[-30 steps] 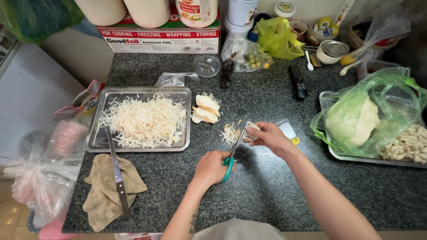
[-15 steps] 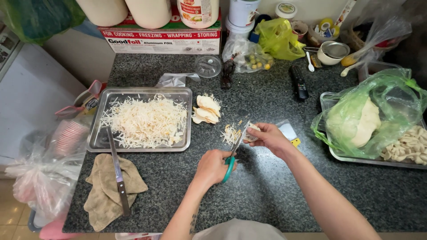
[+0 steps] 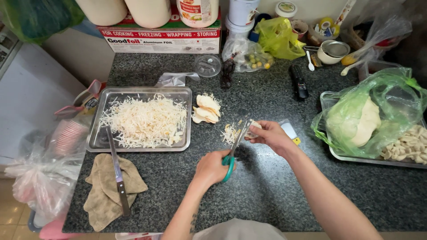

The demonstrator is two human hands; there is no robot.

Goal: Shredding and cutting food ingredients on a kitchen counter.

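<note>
Near the middle of the dark speckled granite worktop [image 3: 267, 186], the left hand [image 3: 212, 168] grips green-handled scissors [image 3: 233, 149], whose blades reach the pale food piece [image 3: 253, 129] pinched in the right hand [image 3: 269, 135]. Pale cut shreds [image 3: 230, 132] lie just beside them. Bare stone runs to the front edge. A steel tray of shreds [image 3: 142, 120] sits left, and a knife on a beige cloth [image 3: 118, 175] lies near the front-left corner.

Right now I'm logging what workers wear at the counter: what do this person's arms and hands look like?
Both forearms are bare, with no sleeves reaching them. The left hand and right hand wear no gloves; I can see no rings or watch. A small dark mark, maybe a tattoo, sits on the left forearm.
</note>
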